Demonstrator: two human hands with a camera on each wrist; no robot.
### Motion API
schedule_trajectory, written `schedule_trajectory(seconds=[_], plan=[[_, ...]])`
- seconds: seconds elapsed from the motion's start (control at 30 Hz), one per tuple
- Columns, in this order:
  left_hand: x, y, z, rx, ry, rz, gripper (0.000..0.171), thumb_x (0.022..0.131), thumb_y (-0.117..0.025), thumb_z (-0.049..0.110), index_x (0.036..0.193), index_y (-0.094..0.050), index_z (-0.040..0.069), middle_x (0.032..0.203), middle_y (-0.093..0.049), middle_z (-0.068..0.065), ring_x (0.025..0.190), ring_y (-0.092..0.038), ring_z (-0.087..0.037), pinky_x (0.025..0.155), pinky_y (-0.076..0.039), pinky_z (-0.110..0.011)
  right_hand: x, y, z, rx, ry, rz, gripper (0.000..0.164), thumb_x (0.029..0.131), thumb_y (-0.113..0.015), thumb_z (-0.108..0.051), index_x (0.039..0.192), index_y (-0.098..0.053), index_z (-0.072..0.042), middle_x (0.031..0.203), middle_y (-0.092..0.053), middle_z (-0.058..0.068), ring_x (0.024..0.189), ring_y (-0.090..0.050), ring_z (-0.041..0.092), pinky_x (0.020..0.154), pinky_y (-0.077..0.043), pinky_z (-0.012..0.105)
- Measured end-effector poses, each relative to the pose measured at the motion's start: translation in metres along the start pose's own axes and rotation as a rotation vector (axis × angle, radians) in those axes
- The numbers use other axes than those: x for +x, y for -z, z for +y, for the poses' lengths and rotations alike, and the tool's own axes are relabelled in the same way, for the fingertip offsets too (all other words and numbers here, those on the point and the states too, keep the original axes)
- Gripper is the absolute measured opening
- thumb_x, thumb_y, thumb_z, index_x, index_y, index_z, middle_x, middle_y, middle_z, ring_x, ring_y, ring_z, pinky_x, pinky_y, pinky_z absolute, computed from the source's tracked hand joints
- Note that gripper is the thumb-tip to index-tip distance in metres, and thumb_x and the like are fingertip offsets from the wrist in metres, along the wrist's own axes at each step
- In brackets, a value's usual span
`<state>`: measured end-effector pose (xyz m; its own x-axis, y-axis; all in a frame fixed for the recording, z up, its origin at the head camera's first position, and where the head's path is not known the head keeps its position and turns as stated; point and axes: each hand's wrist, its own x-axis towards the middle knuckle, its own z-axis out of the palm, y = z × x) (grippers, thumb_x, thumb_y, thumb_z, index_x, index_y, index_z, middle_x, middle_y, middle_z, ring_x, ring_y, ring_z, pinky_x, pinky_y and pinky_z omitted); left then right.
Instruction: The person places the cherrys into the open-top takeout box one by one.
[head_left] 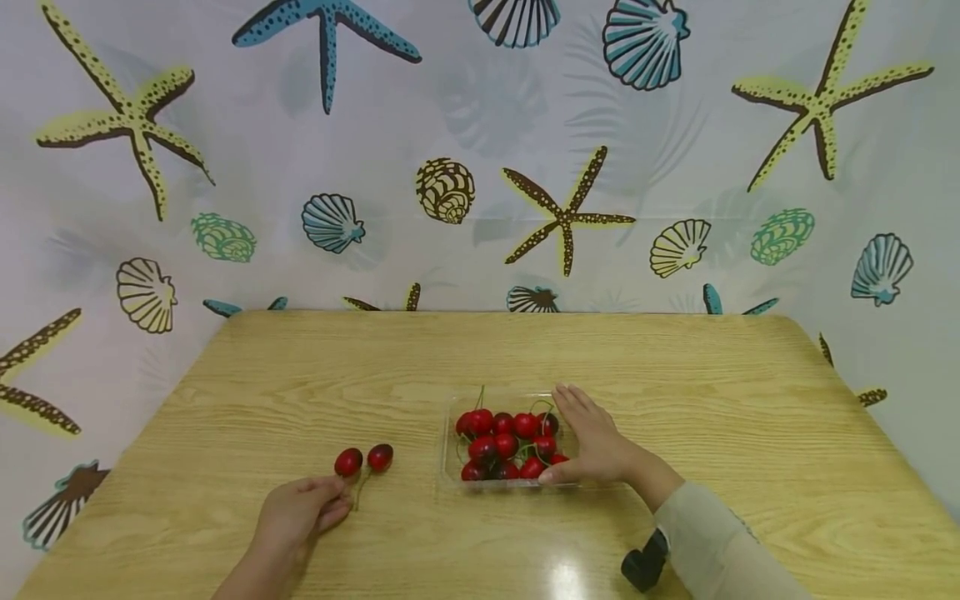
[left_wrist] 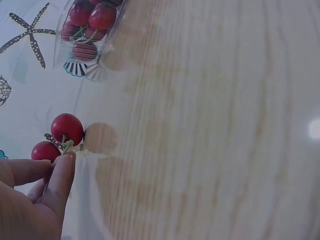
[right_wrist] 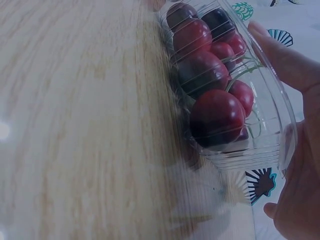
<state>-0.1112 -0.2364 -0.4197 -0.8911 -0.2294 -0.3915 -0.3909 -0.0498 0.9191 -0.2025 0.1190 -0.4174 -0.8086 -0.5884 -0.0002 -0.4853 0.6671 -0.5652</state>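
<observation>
Two dark red cherries (head_left: 380, 457) lie side by side on the left half of the table, a green stem (left_wrist: 68, 145) running back from them. My left hand (head_left: 300, 512) pinches the stem between thumb and fingertips, the fruit just beyond the fingers. To the right sits a clear plastic container (head_left: 447, 467) holding several red cherries (right_wrist: 217, 118), some with stems. Around its right end spreads my right hand (head_left: 596, 442), thumb at the near edge and fingers at the far corner. The right wrist view shows the palm against the container's end wall (right_wrist: 286, 145).
Both hands work over a wood-grain table (head_left: 337, 367) with rounded far corners. Behind it hangs a white cloth (head_left: 390, 150) printed with starfish and shells. A black device (head_left: 645, 562) is worn at the right wrist, by a light sleeve (head_left: 720, 542).
</observation>
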Motion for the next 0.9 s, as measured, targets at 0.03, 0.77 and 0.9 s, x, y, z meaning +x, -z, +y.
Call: schedule_trajectory(seconds=[0.03, 0.77, 0.9], plan=[[0.0, 0.0, 0.001, -0.001, 0.001, -0.002, 0.028, 0.087, -0.046, -0.002, 0.108, -0.044, -0.02, 0.075, -0.061, -0.006, 0.069, -0.062, -0.014, 0.067, -0.048, -0.024, 0.0, 0.0, 0.0, 0.0, 0.001, 0.002, 0.11, 0.062, -0.068, -0.053, 0.139, -0.007, -0.004, 0.143, -0.004, 0.011, 0.129, 0.003, 0.024, 0.095, -0.004, 0.056], [-0.013, -0.029, 0.035, -0.026, -0.094, -0.119, 0.032, 0.087, -0.048, 0.004, 0.112, -0.044, -0.016, 0.085, -0.062, -0.01, 0.077, -0.062, -0.015, 0.071, -0.046, -0.025, 0.0, -0.002, 0.003, 0.006, 0.032, 0.03, 0.111, 0.061, -0.066, -0.058, 0.137, -0.009, 0.0, 0.143, -0.005, 0.014, 0.129, 0.001, 0.027, 0.093, -0.006, 0.058], [-0.015, -0.036, 0.043, -0.035, -0.108, -0.15, 0.032, 0.088, -0.048, 0.004, 0.112, -0.044, -0.016, 0.088, -0.062, -0.011, 0.079, -0.061, -0.016, 0.072, -0.046, -0.025, 0.0, -0.001, 0.001, 0.017, 0.019, 0.013, 0.11, 0.062, -0.068, -0.054, 0.138, -0.007, -0.002, 0.143, -0.003, 0.01, 0.129, 0.003, 0.025, 0.094, -0.004, 0.057]])
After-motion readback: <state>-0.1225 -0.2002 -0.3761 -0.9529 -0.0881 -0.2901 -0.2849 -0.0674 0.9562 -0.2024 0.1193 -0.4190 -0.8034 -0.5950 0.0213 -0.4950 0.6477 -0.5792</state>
